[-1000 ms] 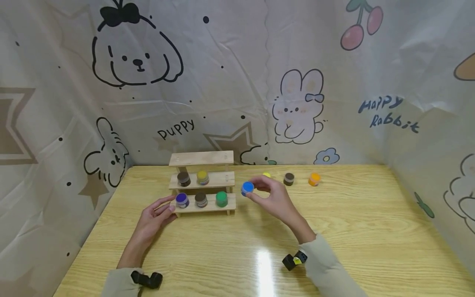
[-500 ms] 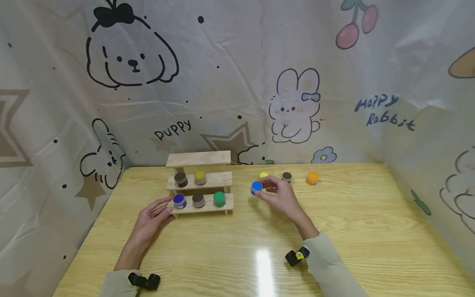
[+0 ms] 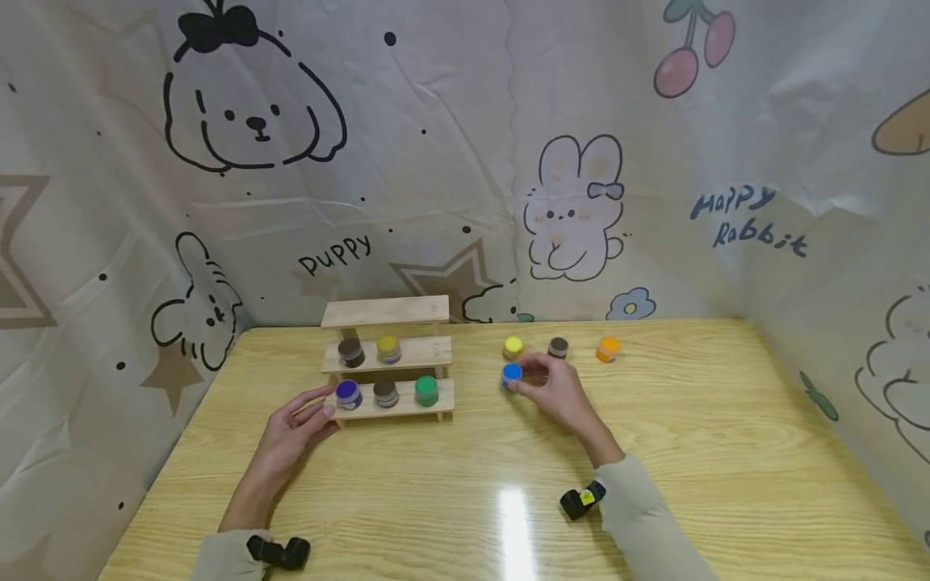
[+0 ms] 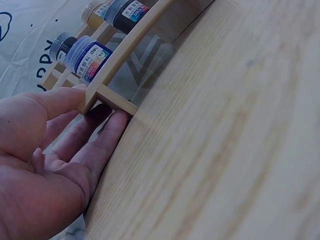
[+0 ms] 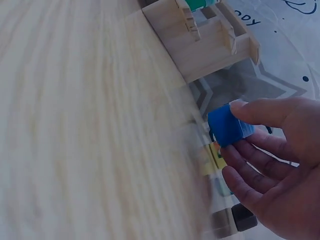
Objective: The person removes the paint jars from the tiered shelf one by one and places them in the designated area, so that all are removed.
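Note:
A blue-lidded paint jar (image 3: 512,374) is pinched between the thumb and fingers of my right hand (image 3: 558,394), right of the rack and close to the table. In the right wrist view the blue jar (image 5: 229,125) lies between thumb and forefinger. My left hand (image 3: 291,432) holds the left end of a stepped wooden rack (image 3: 385,311), thumb on the lowest board's edge (image 4: 100,82) and fingers by its leg. On that board stand purple (image 3: 349,394), dark brown (image 3: 386,393) and green (image 3: 426,390) jars. The middle board bears a dark jar (image 3: 352,352) and a yellow one (image 3: 388,349).
Behind my right hand stand a bright yellow jar (image 3: 513,347), a dark brown jar (image 3: 558,348) and an orange jar (image 3: 608,349) on the wooden table (image 3: 407,500). A printed cloth (image 3: 450,145) hangs around the table's back and sides.
My right hand has carried the blue jar rightward, away from the rack, and slightly lower. The left hand keeps its place on the rack. The head view has shifted a little.

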`<action>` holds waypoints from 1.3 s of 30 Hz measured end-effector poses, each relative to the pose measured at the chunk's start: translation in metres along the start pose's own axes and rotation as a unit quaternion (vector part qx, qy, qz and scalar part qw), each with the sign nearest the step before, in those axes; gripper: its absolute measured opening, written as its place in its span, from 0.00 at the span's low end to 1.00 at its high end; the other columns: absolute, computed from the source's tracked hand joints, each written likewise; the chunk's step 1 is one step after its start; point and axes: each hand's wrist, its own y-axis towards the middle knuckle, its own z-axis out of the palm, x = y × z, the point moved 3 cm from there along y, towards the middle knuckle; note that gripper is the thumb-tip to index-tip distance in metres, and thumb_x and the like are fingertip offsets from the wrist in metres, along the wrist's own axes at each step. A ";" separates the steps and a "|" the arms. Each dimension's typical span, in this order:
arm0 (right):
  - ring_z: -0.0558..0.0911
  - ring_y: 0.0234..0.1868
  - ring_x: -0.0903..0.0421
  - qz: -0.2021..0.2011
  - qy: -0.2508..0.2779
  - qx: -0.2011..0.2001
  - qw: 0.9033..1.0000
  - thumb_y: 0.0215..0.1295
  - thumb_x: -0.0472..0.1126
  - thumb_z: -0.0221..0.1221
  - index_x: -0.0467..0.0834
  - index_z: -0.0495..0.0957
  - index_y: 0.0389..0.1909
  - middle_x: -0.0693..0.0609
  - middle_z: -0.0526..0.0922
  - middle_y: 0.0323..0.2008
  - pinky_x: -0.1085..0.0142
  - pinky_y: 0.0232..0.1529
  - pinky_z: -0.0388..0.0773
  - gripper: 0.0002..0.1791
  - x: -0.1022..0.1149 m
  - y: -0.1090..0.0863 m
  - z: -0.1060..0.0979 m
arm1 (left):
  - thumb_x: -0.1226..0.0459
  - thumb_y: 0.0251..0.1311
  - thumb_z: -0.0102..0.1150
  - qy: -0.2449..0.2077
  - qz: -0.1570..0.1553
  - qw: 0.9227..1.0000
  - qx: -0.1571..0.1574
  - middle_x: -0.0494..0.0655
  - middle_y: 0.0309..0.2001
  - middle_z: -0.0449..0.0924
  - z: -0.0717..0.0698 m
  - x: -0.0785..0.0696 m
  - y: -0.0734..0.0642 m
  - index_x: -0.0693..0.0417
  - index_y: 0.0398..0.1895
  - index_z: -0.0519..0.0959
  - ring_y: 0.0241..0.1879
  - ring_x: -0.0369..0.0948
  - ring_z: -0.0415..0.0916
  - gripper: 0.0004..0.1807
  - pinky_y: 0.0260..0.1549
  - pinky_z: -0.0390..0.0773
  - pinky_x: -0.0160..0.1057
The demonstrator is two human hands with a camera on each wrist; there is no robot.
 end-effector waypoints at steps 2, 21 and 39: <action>0.85 0.50 0.46 0.005 -0.002 0.000 1.000 0.63 0.33 0.71 0.36 0.82 0.50 0.43 0.86 0.48 0.53 0.55 0.84 0.16 -0.002 0.000 0.000 | 0.64 0.72 0.62 0.002 -0.002 1.000 -0.003 0.38 0.46 0.87 0.000 0.000 0.000 0.67 0.73 0.67 0.45 0.35 0.84 0.30 0.49 0.85 0.37; 0.85 0.48 0.48 0.021 -0.016 -0.003 1.000 0.62 0.33 0.71 0.35 0.82 0.51 0.43 0.86 0.47 0.58 0.50 0.86 0.17 -0.014 0.002 -0.006 | 0.64 0.72 0.61 0.010 0.003 1.000 -0.001 0.37 0.48 0.86 0.000 -0.002 -0.001 0.67 0.72 0.67 0.47 0.34 0.83 0.30 0.50 0.85 0.36; 0.85 0.50 0.46 0.017 -0.027 -0.002 0.999 0.63 0.35 0.71 0.35 0.81 0.54 0.42 0.85 0.49 0.56 0.53 0.85 0.20 -0.009 0.000 -0.007 | 0.63 0.72 0.62 0.014 -0.002 1.000 -0.007 0.39 0.50 0.85 -0.001 0.000 0.000 0.65 0.73 0.68 0.48 0.34 0.83 0.30 0.51 0.84 0.37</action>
